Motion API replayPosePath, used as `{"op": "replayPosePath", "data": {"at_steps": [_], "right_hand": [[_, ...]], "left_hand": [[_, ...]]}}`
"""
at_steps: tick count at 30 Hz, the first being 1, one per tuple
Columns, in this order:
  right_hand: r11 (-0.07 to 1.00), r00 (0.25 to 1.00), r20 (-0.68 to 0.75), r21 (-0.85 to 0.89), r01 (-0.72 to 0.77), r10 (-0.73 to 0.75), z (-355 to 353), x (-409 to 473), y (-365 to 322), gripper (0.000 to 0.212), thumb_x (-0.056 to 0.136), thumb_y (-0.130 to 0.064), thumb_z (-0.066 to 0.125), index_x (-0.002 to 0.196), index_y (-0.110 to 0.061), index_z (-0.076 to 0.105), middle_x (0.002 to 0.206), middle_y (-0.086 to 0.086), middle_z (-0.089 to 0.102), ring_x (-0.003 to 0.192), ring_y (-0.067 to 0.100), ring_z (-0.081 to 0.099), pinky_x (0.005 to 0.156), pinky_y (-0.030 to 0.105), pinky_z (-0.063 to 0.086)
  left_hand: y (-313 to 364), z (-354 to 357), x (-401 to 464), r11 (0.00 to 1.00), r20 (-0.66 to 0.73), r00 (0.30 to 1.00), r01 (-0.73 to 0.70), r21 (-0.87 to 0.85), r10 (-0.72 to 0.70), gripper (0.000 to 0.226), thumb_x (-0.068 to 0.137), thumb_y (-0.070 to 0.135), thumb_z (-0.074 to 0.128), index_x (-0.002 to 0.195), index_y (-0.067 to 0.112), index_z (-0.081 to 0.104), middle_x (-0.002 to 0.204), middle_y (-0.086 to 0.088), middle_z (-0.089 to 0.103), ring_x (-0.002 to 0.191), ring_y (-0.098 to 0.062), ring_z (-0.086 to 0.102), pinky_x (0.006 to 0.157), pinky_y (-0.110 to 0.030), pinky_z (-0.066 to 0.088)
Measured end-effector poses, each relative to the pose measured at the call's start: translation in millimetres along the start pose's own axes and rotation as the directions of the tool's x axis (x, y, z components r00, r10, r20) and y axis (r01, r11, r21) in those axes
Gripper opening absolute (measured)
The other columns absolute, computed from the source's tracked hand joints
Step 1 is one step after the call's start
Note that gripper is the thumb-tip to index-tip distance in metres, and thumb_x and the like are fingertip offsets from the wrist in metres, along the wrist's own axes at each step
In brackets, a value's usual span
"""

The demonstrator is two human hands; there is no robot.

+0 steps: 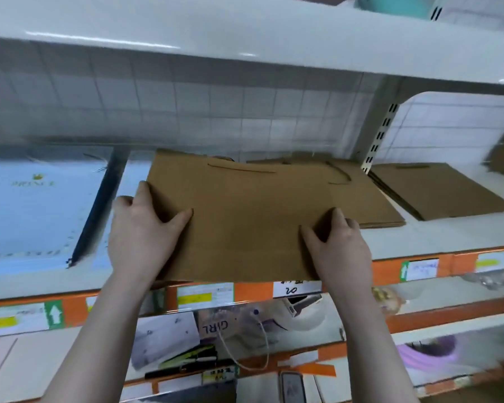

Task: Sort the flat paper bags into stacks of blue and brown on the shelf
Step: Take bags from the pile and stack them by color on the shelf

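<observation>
**A:** Start with the big white shelf point(437, 237), running the full width, orange price strip point(384, 270) along its front edge with paper labels tucked in. Tiled wall behind, another shelf board overhead.

**B:** And on that shelf, far left, the blue bags point(38, 205) lie flat, pale blue with gold lettering, a dark band running diagonally down their right side.

**A:** Centre stage now: a brown bag point(239, 222), flat, its near edge hanging out over the shelf front, twisted handle lying across its top end.

**B:** Its right part overlaps a brown stack point(370, 205) just behind and to the right. Beyond the slotted upright, a second brown pile point(437, 190) sits apart from both.

**A:** Hands! The left hand point(140, 225) grips the bag's left edge, thumb pressed on top of the paper, fingers wrapped round the side.

**B:** The right hand point(338, 245) matches it at the near right corner: thumb on the upper face, fingers curled over the edge. Both hands are clamped on that one bag.

**A:** Below, the lower shelf holds smaller stuff: a bag printed "GIRL" point(216, 330) with a white cord handle, and dark pens point(186, 362) lying beside it, somewhat blurred.
</observation>
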State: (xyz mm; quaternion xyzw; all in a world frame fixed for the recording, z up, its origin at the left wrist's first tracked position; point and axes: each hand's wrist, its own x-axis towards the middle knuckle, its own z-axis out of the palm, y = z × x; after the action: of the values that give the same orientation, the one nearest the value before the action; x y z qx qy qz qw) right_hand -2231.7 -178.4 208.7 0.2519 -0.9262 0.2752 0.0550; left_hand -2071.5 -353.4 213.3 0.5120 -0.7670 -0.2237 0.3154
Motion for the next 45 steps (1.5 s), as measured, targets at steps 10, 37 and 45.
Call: {"op": "replayPosePath", "data": {"at_steps": [10, 37, 45], "right_hand": [[0.997, 0.997, 0.053, 0.053, 0.05, -0.053, -32, 92, 124, 0.058, 0.091, -0.045, 0.049, 0.137, -0.01, 0.038, 0.123, 0.009, 0.049, 0.109, 0.028, 0.051, 0.086, 0.035, 0.042], [0.995, 0.995, 0.028, -0.031, -0.093, 0.094, -111, 217, 313, 0.064, 0.095, -0.041, 0.046, 0.147, -0.009, 0.027, 0.137, 0.013, 0.043, 0.121, 0.03, 0.046, 0.095, 0.036, 0.039], [0.997, 0.997, 0.074, -0.073, -0.021, 0.026, -132, 291, 385, 0.064, 0.094, -0.044, 0.045, 0.146, -0.011, 0.03, 0.135, 0.013, 0.045, 0.122, 0.031, 0.046, 0.094, 0.038, 0.041]], "left_hand": [[110, 98, -44, 0.996, -0.037, 0.996, 0.077, 0.035, -0.076, 0.074, 0.078, 0.046, 0.068, 0.137, 0.013, 0.039, 0.122, -0.021, 0.041, 0.108, -0.042, 0.05, 0.086, -0.045, 0.042], [300, 252, -97, 0.998, 0.113, 0.994, -0.018, 0.067, 0.01, 0.082, 0.085, 0.046, 0.061, 0.148, 0.012, 0.022, 0.133, -0.02, 0.034, 0.123, -0.04, 0.04, 0.098, -0.042, 0.038], [364, 321, -120, 0.996, 0.058, 0.996, 0.071, 0.051, -0.074, 0.079, 0.085, 0.043, 0.061, 0.148, 0.011, 0.024, 0.128, -0.02, 0.038, 0.119, -0.04, 0.043, 0.097, -0.041, 0.037]]}}
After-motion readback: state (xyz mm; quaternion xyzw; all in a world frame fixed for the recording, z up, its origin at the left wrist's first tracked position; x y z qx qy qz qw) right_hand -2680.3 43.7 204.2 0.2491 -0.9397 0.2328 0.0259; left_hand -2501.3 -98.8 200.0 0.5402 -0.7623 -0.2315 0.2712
